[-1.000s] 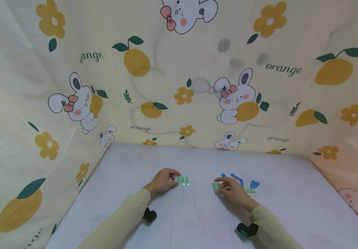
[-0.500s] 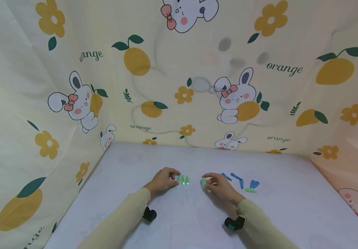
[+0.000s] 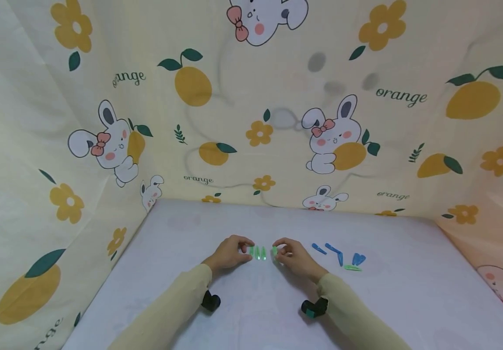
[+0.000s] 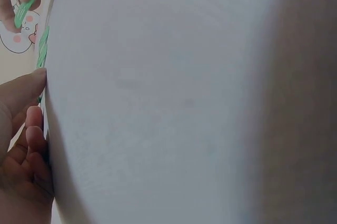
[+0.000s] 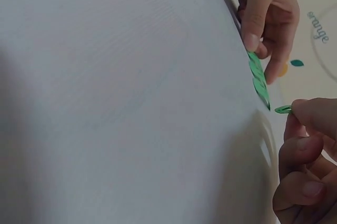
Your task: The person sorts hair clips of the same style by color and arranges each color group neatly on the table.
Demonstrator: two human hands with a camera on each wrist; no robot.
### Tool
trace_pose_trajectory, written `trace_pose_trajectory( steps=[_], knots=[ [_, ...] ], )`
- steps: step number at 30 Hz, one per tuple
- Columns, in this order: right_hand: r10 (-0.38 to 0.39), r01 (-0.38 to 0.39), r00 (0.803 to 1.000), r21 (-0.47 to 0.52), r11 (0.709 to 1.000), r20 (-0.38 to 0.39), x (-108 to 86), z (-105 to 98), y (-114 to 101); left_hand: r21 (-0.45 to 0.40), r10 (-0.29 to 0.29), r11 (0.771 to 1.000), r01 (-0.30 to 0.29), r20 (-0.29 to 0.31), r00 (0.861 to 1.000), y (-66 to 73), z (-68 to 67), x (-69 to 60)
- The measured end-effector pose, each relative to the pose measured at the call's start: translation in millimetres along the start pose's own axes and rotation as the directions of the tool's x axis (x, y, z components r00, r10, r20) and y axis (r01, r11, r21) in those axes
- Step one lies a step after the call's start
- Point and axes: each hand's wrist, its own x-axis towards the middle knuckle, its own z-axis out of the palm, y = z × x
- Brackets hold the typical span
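Three green snap hair clips (image 3: 258, 253) lie side by side in a short row on the table in the head view. My left hand (image 3: 228, 253) holds the leftmost of them between thumb and index finger, one at each end. Just right of the row, my right hand (image 3: 297, 260) pinches another green hair clip (image 3: 274, 251). In the right wrist view this pinched clip (image 5: 283, 109) is raised slightly, apart from the row (image 5: 258, 79). From the left wrist, it shows as a tilted green clip (image 4: 29, 7) in the right hand's fingers.
Several blue hair clips (image 3: 333, 249) lie scattered right of my right hand. One more green clip (image 3: 353, 268) is just below them. A printed cloth curtain (image 3: 234, 121) stands behind the white table (image 3: 256, 311) and along its sides.
My right hand has moved left from beside the blue clips to the row, carrying the green hair clip. The left hand has stayed at the row's left end.
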Motion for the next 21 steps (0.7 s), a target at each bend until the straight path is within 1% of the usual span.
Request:
trace_pose_trajectory(
  steps=[1, 8, 16, 21],
  knots=[
    [-0.002, 0.002, 1.0, 0.003, 1.0, -0.001, 0.5, 0.9, -0.6, 0.005, 0.007, 1.0, -0.007, -0.003, 1.0, -0.5, 0.3, 0.4],
    [-0.002, 0.002, 1.0, 0.019, 1.0, 0.004, 7.0, 6.3, -2.1, 0.006, -0.017, 1.0, 0.017, -0.003, 1.0, 0.4, 0.9, 0.9],
    [0.0, 0.0, 1.0, 0.017, 1.0, -0.007, 14.5, 8.9, -2.3, -0.001, 0.003, 1.0, -0.003, -0.001, 1.0, 1.0, 1.1, -0.3],
    [-0.005, 0.005, 1.0, -0.005, 1.0, -0.016, 19.1, 9.9, -1.4, -0.002, 0.002, 1.0, -0.002, 0.0, 1.0, -0.4, 1.0, 0.6]
  ],
)
